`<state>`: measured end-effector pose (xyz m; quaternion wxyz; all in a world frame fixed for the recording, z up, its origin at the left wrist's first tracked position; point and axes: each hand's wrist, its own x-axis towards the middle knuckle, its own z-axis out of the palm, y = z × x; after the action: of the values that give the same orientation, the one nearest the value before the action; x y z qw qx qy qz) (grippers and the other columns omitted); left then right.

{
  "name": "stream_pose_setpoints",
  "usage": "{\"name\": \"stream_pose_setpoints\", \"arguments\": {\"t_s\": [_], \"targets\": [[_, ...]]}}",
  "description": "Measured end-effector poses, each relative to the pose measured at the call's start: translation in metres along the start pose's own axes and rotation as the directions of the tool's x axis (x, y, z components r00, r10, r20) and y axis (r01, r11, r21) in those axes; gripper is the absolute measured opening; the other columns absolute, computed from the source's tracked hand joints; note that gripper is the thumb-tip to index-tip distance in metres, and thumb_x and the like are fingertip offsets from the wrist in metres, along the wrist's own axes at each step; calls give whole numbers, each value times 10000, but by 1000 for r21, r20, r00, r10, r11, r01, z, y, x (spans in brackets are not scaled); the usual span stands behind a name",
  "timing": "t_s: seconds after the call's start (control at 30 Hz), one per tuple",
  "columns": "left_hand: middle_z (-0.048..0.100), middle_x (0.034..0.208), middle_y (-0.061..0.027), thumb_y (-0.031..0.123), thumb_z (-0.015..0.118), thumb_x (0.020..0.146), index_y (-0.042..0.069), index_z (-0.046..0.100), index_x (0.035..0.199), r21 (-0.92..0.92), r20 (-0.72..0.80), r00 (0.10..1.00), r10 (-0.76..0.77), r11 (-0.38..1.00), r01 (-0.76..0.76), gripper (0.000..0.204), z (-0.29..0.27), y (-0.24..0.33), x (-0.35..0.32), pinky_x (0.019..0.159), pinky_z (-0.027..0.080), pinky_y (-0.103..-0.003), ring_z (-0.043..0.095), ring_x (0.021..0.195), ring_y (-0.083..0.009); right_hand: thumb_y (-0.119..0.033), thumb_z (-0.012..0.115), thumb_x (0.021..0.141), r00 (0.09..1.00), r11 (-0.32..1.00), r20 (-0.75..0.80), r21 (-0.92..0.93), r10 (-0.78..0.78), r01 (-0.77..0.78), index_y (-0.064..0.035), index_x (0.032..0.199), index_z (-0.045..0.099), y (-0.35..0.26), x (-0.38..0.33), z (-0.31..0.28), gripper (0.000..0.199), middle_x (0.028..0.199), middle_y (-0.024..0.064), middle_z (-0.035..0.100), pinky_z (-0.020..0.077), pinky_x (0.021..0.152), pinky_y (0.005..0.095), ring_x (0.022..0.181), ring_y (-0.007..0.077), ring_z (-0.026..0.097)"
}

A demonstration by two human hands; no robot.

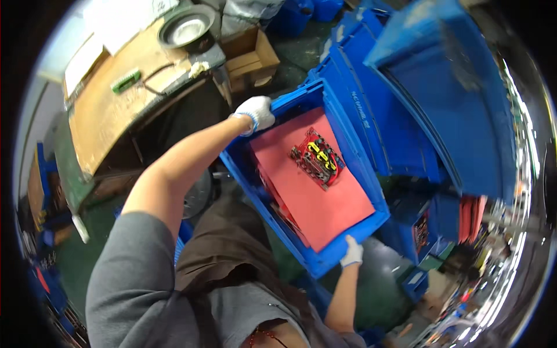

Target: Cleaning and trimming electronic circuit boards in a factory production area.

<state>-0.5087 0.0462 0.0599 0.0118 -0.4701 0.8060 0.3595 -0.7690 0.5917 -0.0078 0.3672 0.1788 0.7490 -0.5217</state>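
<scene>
A blue plastic crate [317, 265] is held at a slant in front of me. My left hand [256, 114], in a white knitted glove, is closed over the rim at its far left corner. My right hand [351, 253], also gloved in white, grips the rim at the near right end, its fingers partly hidden. Inside the crate lies a pink sheet [336, 214], with more pink sheet edges under its left side. On top of it rests a red cluster of small parts with yellow and black pieces [320, 158], too small to make out.
To the left stands a worn wooden table [96, 127] with a green object [126, 82] and a round metal dish [187, 28]. An open cardboard box [250, 57] is beside it. Large blue crates [458, 110] are close on the right, with a small blue bin [415, 281] below.
</scene>
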Motion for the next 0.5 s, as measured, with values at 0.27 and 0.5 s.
{"name": "stream_pose_setpoints", "arguments": {"t_s": [0.27,0.5], "targets": [[725,1116,-230,98,606,806,73,715,1119,22,-18,976,-219,975,219,332,106,-167,144,935,555,-452,689,1086,-404,-59,694,898,990,987,57,-102,129,-123,-8,1354,541,63,140,178,483,1297,131,617,529,993,552,1174,354,609],[726,996,-230,206,667,857,47,660,1092,28,-88,993,-78,996,81,283,121,-193,157,870,556,-493,693,980,-428,-160,772,865,972,921,-201,-343,121,-186,-19,1218,660,35,157,217,396,1171,140,694,585,797,497,954,302,699]]}}
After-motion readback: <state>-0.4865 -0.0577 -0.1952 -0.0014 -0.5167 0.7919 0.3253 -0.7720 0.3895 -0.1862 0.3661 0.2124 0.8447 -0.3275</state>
